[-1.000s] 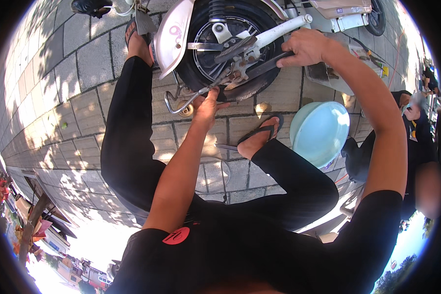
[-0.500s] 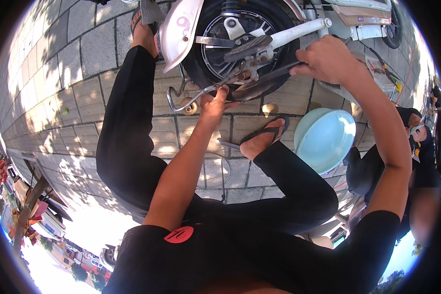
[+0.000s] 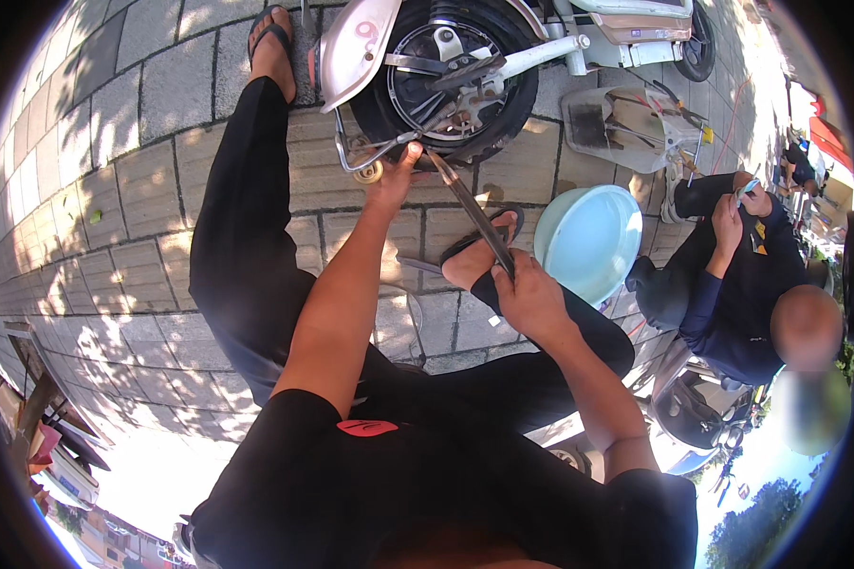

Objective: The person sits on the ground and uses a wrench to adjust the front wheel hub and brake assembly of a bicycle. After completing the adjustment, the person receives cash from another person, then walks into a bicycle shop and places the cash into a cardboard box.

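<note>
My right hand (image 3: 533,296) is closed round the lower end of a long dark metal bar (image 3: 476,216), shaped like a tire lever. The bar slants up and left, its far tip close to the lower edge of the black tire (image 3: 503,147). Beside that tip, my left hand (image 3: 391,180) is closed with the thumb pointing up; what its fingers grip is hidden. A bent chrome stand (image 3: 343,142) runs just above the left thumb. The wheel (image 3: 417,95) belongs to a pale pink and white electric scooter lying on its side, with its mudguard (image 3: 356,47) at the left.
A light blue basin (image 3: 579,237) stands right of my sandalled foot (image 3: 479,256). Beyond it lies a whitish plastic panel (image 3: 598,128) with tools (image 3: 678,119). At the right, a seated person (image 3: 740,284) holds a small object in both hands. Paving (image 3: 152,180) covers the ground.
My right hand has swung down and toward me with the bar, from right of the wheel to above my leg. The left hand stays at the tire's lower edge. My view has shifted right.
</note>
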### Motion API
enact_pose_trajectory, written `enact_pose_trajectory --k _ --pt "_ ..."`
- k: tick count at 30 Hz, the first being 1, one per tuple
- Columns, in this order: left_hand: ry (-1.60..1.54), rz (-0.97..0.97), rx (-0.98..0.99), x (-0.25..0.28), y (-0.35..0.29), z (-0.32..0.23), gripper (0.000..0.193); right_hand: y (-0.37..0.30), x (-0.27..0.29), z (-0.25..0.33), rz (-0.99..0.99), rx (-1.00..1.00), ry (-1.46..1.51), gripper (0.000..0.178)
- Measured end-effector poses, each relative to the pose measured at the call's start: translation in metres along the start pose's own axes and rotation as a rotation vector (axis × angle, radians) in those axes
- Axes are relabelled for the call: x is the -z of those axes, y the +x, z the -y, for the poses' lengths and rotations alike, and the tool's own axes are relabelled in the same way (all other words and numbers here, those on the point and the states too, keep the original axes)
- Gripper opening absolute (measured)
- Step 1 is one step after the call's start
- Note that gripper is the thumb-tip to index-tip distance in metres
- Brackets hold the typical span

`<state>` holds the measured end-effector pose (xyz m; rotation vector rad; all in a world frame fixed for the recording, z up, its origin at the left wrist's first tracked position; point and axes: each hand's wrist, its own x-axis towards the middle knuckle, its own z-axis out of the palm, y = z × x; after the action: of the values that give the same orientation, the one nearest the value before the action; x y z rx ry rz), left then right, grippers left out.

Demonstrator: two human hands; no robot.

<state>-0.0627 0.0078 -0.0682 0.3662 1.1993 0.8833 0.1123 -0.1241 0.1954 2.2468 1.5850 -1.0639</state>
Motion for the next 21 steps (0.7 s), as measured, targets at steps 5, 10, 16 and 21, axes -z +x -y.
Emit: enact_pose_trajectory --k 5,10,16,21 --pt "0.027 0.026 -0.023 0.014 -0.001 -0.016 0.092 -0.006 -0.123 0.026 -0.083 -0.151 0.475 0.037" --pt "-0.084 -0.034 0.051 -0.013 -0.025 -0.016 0.079 0.015 -0.194 0.008 -0.184 -0.121 0.568 0.036" --pt "-0.34 -0.182 0.03 -0.034 -0.022 0.006 0.053 0.028 -0.151 -0.04 -0.143 -0.175 0.33 0.036" --pt "-0.283 -0.38 -0.054 -0.022 -0.003 0.0 0.057 0.075 -0.002 -0.104 0.044 0.099 0.042 0.034"
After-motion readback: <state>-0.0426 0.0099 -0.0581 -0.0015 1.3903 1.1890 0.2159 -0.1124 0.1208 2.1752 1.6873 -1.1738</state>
